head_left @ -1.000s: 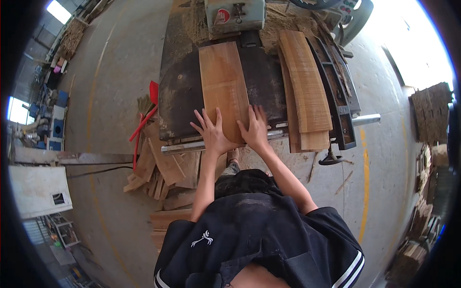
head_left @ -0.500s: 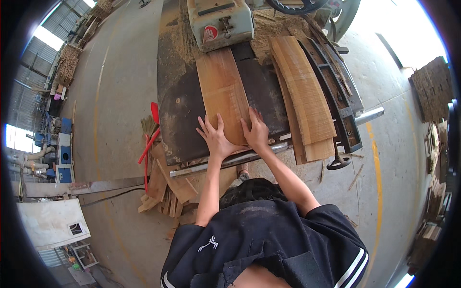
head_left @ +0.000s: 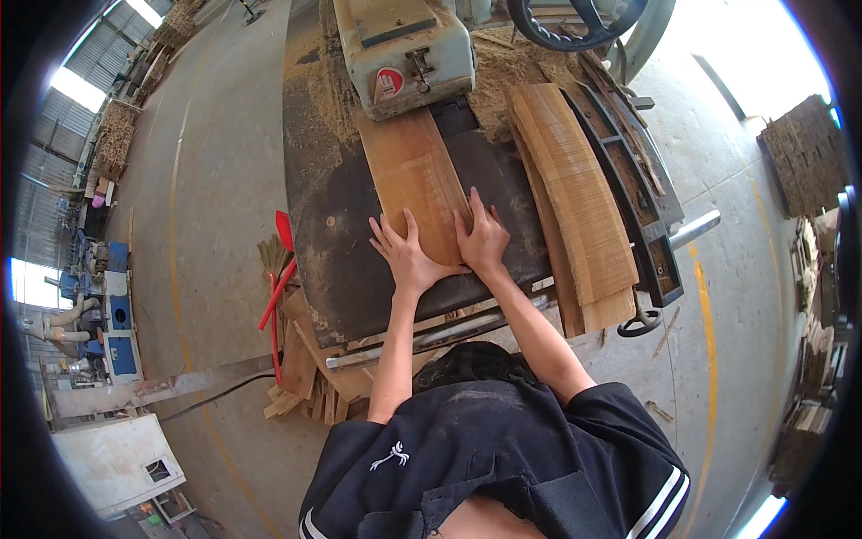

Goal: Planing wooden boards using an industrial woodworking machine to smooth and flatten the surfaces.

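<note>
A flat wooden board (head_left: pixel 417 184) lies on the dark, sawdust-dusted table (head_left: pixel 337 278) of a grey-green woodworking machine. Its far end is hidden under the machine's head (head_left: pixel 409 72). On the board's near left corner rests my left hand (head_left: pixel 409 260), fingers spread and thumb along the near end. My right hand (head_left: pixel 485 241) lies against the near right edge, its fingers stretched forward and apart. Both palms are at the board's near end, thumb sides facing each other. Neither hand is wrapped round the wood.
To the right, more boards (head_left: pixel 579 207) are stacked beside a black metal frame (head_left: pixel 642 198). A handwheel (head_left: pixel 579 18) tops the machine; a metal roller bar (head_left: pixel 440 337) runs along the near edge. Wood offcuts (head_left: pixel 310 373) and a red-handled tool (head_left: pixel 280 292) sit at the left.
The board has slid farther under the machine's head, and both hands have moved forward over the table with it. The view has shifted a little, too.
</note>
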The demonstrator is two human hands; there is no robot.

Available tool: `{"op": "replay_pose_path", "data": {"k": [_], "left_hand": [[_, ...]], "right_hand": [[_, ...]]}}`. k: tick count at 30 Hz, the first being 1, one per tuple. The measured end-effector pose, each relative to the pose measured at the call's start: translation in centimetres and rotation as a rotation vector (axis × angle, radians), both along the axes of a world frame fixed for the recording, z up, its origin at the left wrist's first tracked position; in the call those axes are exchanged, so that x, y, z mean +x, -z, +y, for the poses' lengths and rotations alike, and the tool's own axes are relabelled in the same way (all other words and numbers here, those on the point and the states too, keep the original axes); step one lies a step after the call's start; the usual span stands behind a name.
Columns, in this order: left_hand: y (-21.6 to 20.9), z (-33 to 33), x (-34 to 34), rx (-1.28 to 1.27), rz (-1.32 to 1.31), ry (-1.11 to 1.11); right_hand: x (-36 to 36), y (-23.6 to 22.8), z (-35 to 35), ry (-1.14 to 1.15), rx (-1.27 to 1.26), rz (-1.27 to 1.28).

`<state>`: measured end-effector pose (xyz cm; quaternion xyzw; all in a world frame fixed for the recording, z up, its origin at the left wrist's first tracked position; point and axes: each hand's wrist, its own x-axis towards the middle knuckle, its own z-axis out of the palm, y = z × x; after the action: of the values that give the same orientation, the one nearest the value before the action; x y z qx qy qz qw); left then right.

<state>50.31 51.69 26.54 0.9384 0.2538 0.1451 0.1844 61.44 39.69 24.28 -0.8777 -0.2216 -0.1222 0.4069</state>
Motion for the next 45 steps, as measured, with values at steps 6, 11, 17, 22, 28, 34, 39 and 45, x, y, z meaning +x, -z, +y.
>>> {"op": "replay_pose_path", "data": {"k": [6,11,17,22,28,34,39,45], "left_hand": [[0.1,3.1,3.8,0.033,-0.087,0.012],[1.0,5.5,5.8,0.08,-0.161,0.031],[0.9,7.4,8.4,0.043,-0.128,0.049],[0.4,7.4,8.5,0.141,-0.081,-0.049],[3.9,1.4,-0.9,0.04,-0.16,-0.186],[3.5,-1.6,-4.4,-0.017,-0.352,-0.202],[1.0,-6.1,-6.2,-0.066,-0.54,-0.075],[-5.8,-18.2,-12.6,-0.514,-0.367,0.171]], "right_hand": [[4.0,0.4,3.0,0.036,0.02,-0.064],[5.8,0.5,5.0,0.053,0.048,-0.068],[8.6,0.3,7.0,0.045,0.147,-0.046],[6.8,-4.0,3.6,-0.11,0.013,-0.018],[1.1,-13.2,-14.7,0.183,-0.428,0.027],[2.7,-11.6,-20.7,0.232,-0.492,0.247],[1.6,-14.0,-20.4,0.192,-0.534,0.254],[-2.8,-15.7,-23.1,-0.316,0.911,1.388]]}}
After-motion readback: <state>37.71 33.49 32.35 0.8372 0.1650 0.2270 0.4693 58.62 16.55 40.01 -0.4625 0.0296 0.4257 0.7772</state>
